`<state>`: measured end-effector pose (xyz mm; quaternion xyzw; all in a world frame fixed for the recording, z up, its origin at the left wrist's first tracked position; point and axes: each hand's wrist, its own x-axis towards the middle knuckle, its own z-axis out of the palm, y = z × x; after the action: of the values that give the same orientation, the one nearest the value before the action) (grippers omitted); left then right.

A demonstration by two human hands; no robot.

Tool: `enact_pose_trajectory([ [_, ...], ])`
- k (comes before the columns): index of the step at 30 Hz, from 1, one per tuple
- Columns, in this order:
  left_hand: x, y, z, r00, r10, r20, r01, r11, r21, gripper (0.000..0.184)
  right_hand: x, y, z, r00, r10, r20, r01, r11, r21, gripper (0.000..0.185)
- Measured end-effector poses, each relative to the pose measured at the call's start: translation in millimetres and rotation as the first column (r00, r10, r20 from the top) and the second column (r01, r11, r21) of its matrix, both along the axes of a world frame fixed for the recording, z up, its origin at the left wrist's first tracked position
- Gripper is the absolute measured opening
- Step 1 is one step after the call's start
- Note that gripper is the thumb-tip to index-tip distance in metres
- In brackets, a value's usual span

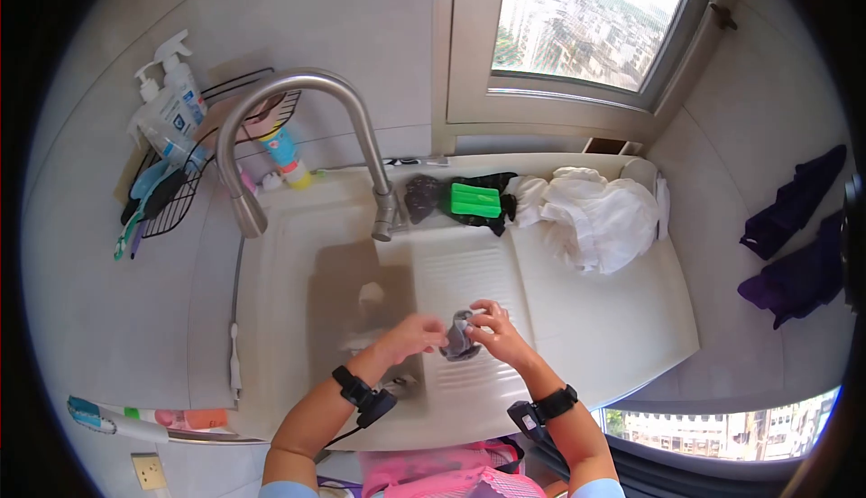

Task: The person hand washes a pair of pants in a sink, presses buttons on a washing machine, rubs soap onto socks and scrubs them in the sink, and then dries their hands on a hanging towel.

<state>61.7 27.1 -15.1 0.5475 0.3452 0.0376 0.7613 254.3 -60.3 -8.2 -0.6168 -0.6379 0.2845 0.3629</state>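
Note:
A small dark grey wet cloth (pixel 460 337) is between my hands, over the ribbed washboard part (pixel 474 277) of the white sink. My left hand (pixel 417 336) is at its left side, fingers closed against the cloth's edge. On the other side my right hand (pixel 493 328) pinches the cloth between thumb and fingers. Cloudy water lies in the basin (pixel 347 281) left of the washboard. A green soap bar or box (pixel 475 200) rests on black cloth (pixel 494 182) at the sink's back edge.
A metal faucet (pixel 361 128) arches over the basin. White cloth (pixel 600 214) is heaped at the back right. A wire rack (pixel 171 209) with bottles hangs on the left wall. Dark purple cloths (pixel 794 268) hang at right. Pink fabric (pixel 442 471) is below the front edge.

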Motion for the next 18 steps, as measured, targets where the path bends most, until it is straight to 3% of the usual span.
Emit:
enact_pose_trajectory([
  [1, 4.1, -2.3, -1.8, 1.000, -0.029, 0.010, 0.029, 0.999, 0.022, 0.012, -0.1, -7.6, 2.4, 0.995, -0.085, 0.043, 0.082, 0.994, 0.065, 0.017],
  [3, 5.6, -4.6, -4.1, 0.996, -0.082, 0.021, 0.080, 0.995, 0.064, 0.014, 1.5, -14.2, 16.0, 0.979, -0.073, -0.190, 0.048, 0.990, -0.133, 0.015],
  [5, 15.7, -15.1, 33.4, 0.998, 0.061, 0.019, -0.060, 0.997, -0.040, 0.016, 10.9, -19.5, 10.5, 0.928, -0.052, -0.368, -0.033, 0.975, -0.221, 0.018],
  [6, 20.0, -19.2, 46.8, 0.991, 0.134, 0.012, -0.132, 0.987, -0.090, 0.018, 12.2, -20.6, 12.3, 0.874, -0.055, -0.482, -0.062, 0.973, -0.222, 0.020],
  [9, 25.2, -23.7, 40.1, 0.997, 0.020, 0.078, -0.024, 0.998, 0.054, 0.018, 10.7, -20.1, 28.5, 0.686, -0.071, -0.724, -0.096, 0.978, -0.187, 0.028],
  [11, 31.8, -28.5, 42.9, 0.989, 0.104, 0.108, -0.116, 0.987, 0.109, 0.014, -2.0, -19.1, 45.7, 0.598, -0.089, -0.796, -0.040, 0.989, -0.140, 0.031],
  [14, 32.8, -34.0, 32.6, 0.960, 0.228, 0.165, -0.270, 0.910, 0.315, 0.014, -8.1, -15.2, 40.3, 0.819, -0.190, -0.541, 0.065, 0.968, -0.243, 0.029],
  [15, 32.2, -34.7, 25.3, 0.945, 0.264, 0.190, -0.321, 0.859, 0.400, 0.015, -3.4, -10.7, 26.5, 0.840, -0.194, -0.507, 0.046, 0.956, -0.288, 0.025],
  [18, 26.8, -32.0, 12.5, 0.907, 0.353, 0.232, -0.417, 0.833, 0.363, 0.020, -5.1, -4.9, 9.4, 0.652, -0.278, -0.705, 0.059, 0.946, -0.318, 0.020],
])
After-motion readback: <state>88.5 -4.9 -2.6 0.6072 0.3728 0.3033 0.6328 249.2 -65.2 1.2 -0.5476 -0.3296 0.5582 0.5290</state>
